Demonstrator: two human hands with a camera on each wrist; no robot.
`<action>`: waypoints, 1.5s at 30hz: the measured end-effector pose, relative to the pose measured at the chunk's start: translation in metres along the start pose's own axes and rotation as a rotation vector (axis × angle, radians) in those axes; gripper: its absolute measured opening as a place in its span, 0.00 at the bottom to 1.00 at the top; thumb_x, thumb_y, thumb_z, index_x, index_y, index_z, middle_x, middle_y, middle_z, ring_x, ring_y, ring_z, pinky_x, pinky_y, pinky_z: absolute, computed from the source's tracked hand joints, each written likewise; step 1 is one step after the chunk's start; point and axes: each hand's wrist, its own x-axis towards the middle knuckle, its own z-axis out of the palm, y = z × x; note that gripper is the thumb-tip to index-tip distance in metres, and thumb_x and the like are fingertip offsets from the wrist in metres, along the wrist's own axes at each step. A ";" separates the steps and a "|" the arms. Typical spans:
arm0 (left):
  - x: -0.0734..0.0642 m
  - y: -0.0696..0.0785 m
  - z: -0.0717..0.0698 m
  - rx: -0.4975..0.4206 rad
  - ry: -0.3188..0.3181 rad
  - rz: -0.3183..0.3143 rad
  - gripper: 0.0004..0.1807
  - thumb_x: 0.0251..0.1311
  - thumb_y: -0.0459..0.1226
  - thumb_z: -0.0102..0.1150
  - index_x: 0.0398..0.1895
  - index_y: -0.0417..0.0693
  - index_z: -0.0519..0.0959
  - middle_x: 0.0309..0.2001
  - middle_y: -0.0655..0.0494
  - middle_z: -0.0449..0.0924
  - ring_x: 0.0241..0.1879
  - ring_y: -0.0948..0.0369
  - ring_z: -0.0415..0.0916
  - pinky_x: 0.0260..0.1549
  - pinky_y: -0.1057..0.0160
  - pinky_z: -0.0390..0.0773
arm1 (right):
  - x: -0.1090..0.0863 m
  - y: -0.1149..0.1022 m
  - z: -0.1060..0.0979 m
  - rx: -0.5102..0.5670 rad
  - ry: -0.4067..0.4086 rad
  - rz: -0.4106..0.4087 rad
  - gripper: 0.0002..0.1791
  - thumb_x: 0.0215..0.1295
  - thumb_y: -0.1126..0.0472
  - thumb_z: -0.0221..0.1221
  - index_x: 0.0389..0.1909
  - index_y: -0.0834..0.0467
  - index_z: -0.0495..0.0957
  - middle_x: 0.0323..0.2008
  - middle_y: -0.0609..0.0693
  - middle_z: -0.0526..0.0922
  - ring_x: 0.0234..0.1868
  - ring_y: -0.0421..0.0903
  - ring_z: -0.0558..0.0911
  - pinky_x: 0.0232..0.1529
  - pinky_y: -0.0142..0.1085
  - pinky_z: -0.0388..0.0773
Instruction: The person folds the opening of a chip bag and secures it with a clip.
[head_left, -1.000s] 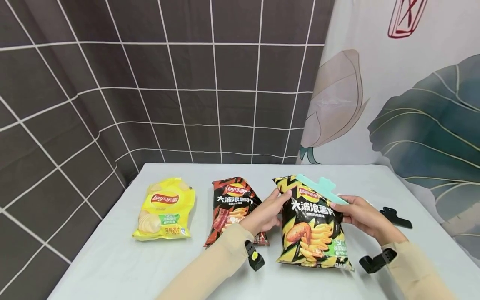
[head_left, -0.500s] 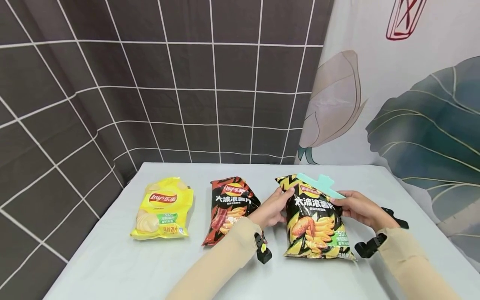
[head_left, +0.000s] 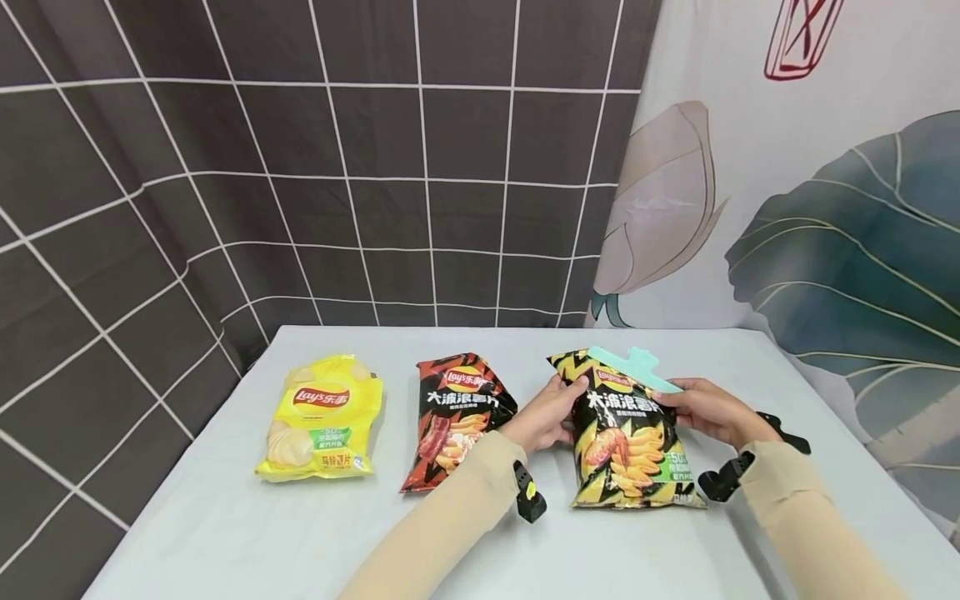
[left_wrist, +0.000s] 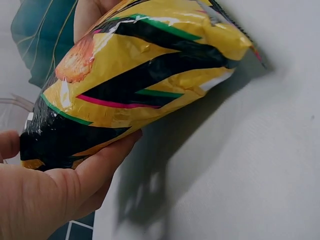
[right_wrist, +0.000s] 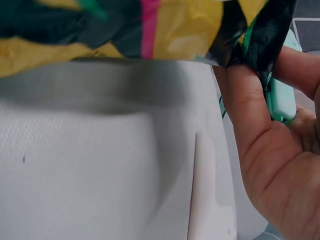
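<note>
A black and yellow bag of potato chips (head_left: 633, 442) is held between both hands, its lower end toward me. Along its top edge sits a mint-green bag clip (head_left: 637, 365), aslant down to the right. My left hand (head_left: 542, 417) grips the bag's upper left side, thumb on the front and fingers (left_wrist: 112, 157) beneath. My right hand (head_left: 712, 410) pinches the upper right corner beside the clip's end. In the right wrist view, the thumb and a finger (right_wrist: 247, 97) close on the corner. A shadow lies on the table under the bag in the left wrist view.
A red and black chip bag (head_left: 457, 417) lies left of my left hand, partly covered by my forearm. Further left lies a yellow chip bag (head_left: 322, 421). A black clip (head_left: 787, 435) rests behind my right wrist. A pale, long clip-like piece (right_wrist: 202, 185) shows in the right wrist view.
The lower end of the held bag has moved away from me, and my right hand has shifted slightly left. Both hands keep their hold; the green clip stays on the bag's top.
</note>
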 end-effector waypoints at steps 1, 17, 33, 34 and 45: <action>0.000 0.000 0.000 0.006 0.000 0.001 0.43 0.68 0.50 0.50 0.77 0.48 0.40 0.74 0.34 0.43 0.67 0.33 0.55 0.55 0.28 0.63 | 0.001 0.001 0.000 -0.008 0.002 0.003 0.35 0.70 0.56 0.54 0.67 0.74 0.56 0.36 0.44 0.84 0.35 0.37 0.81 0.34 0.29 0.79; 0.005 -0.006 -0.001 0.016 0.004 -0.008 0.44 0.66 0.39 0.54 0.77 0.44 0.40 0.74 0.35 0.43 0.70 0.38 0.54 0.60 0.32 0.61 | 0.008 0.009 0.002 -0.016 0.042 0.041 0.39 0.70 0.54 0.55 0.70 0.74 0.50 0.37 0.46 0.82 0.35 0.37 0.81 0.36 0.30 0.80; 0.000 -0.005 -0.010 0.082 -0.041 0.023 0.44 0.65 0.37 0.54 0.77 0.42 0.40 0.70 0.34 0.56 0.63 0.40 0.65 0.57 0.44 0.73 | 0.007 0.004 0.009 -0.160 0.109 0.063 0.41 0.68 0.52 0.57 0.71 0.70 0.50 0.51 0.60 0.77 0.38 0.42 0.78 0.38 0.36 0.78; 0.000 -0.005 -0.010 0.084 -0.045 0.023 0.44 0.65 0.37 0.54 0.76 0.41 0.40 0.70 0.34 0.57 0.63 0.40 0.66 0.57 0.45 0.73 | 0.007 0.003 0.010 -0.181 0.113 0.065 0.41 0.68 0.52 0.57 0.71 0.70 0.50 0.52 0.62 0.76 0.40 0.44 0.78 0.40 0.36 0.78; -0.005 0.001 -0.017 0.076 -0.063 0.018 0.42 0.65 0.38 0.54 0.76 0.42 0.43 0.71 0.35 0.55 0.67 0.42 0.61 0.65 0.45 0.64 | 0.001 -0.011 0.019 -0.277 0.129 0.041 0.37 0.74 0.50 0.47 0.71 0.71 0.48 0.69 0.74 0.52 0.69 0.69 0.56 0.66 0.59 0.61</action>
